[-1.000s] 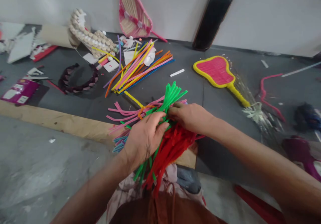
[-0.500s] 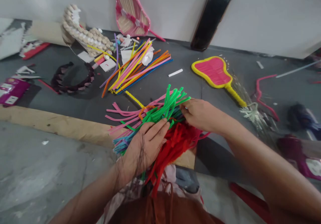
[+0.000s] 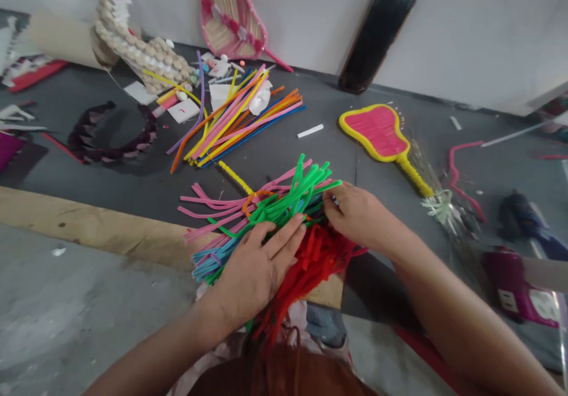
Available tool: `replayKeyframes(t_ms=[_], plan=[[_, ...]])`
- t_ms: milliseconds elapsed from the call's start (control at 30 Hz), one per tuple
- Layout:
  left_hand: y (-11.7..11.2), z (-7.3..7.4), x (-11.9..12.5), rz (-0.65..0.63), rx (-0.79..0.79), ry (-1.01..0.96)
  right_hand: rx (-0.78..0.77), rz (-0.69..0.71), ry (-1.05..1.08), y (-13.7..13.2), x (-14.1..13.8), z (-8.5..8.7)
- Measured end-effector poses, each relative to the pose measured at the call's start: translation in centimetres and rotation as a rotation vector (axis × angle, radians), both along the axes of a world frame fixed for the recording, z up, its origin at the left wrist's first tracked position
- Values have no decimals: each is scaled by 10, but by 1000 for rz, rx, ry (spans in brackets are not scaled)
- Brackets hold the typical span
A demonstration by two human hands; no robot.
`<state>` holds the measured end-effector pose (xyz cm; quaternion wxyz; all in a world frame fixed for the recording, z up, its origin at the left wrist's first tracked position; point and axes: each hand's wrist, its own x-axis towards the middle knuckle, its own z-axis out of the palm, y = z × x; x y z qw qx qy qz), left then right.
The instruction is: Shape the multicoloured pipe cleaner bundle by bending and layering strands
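Note:
A large heap of pipe cleaners lies at the table's front edge. Green pipe cleaners (image 3: pixel 295 193) are on top, with pink ones (image 3: pixel 213 200) and blue ones (image 3: pixel 204 263) to the left and red ones (image 3: pixel 306 266) in front. My left hand (image 3: pixel 261 260) rests over the green and blue ones, its fingers stretched out and its palm side hidden. At the heap's right side, my right hand (image 3: pixel 361 215) has its fingers closed in a pinch on pipe cleaners, mostly covered by the fingers. Behind the heap, a yellow twisted stem (image 3: pixel 235 177) sticks out.
Loose multicoloured pipe cleaners (image 3: pixel 239 124) lie beyond the heap. A dark headband (image 3: pixel 110 141) is on the left. A pink-and-yellow fan shape (image 3: pixel 377 132) lies on the right. A phone (image 3: pixel 377 38) and a pink-rimmed fan (image 3: pixel 233 17) lean on the wall. A purple glue gun-like tool (image 3: pixel 510 277) is far right.
The camera view has shifted slightly, so the things on the left sit further left. Both hands keep nearly the same places on the heap.

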<state>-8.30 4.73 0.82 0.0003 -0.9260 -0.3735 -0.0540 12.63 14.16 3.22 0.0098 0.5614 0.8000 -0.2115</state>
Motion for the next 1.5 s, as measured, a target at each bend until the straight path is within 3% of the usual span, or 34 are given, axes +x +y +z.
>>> replayKeyframes(t_ms=[167, 400, 500, 633, 733, 833, 933, 1167, 1267, 1367, 1433, 1500], plan=[[2, -2, 1, 70, -56, -55, -82, -86, 139, -1, 4, 0], [4, -6, 0, 77, -98, -49, -288, -247, 331, 1, 9, 1], [5, -9, -1, 82, -109, -78, -305, -288, 421, 0, 12, 0], [5, -10, 0, 22, -1, -103, -155, -212, 552, -6, 15, 2], [4, -4, -2, 113, 77, -255, 108, -28, 495, -11, 13, 10], [-1, 5, -7, 149, 48, -348, 242, 83, 445, -19, 10, 18], [-11, 8, -13, 98, -33, -279, 280, 112, 453, -28, 8, 22], [-27, -12, -12, 106, -128, -196, 420, 201, 492, -54, -6, 11], [-26, -17, -12, 104, -130, -186, 465, 98, 497, -67, -4, 15], [-26, -17, -12, 112, -120, -181, 547, -182, 581, -79, 6, 21], [-27, -17, -12, 114, -107, -188, 428, -278, 593, -85, 11, 21], [-27, -18, -12, 109, -89, -200, 192, -269, 530, -84, 11, 15]])
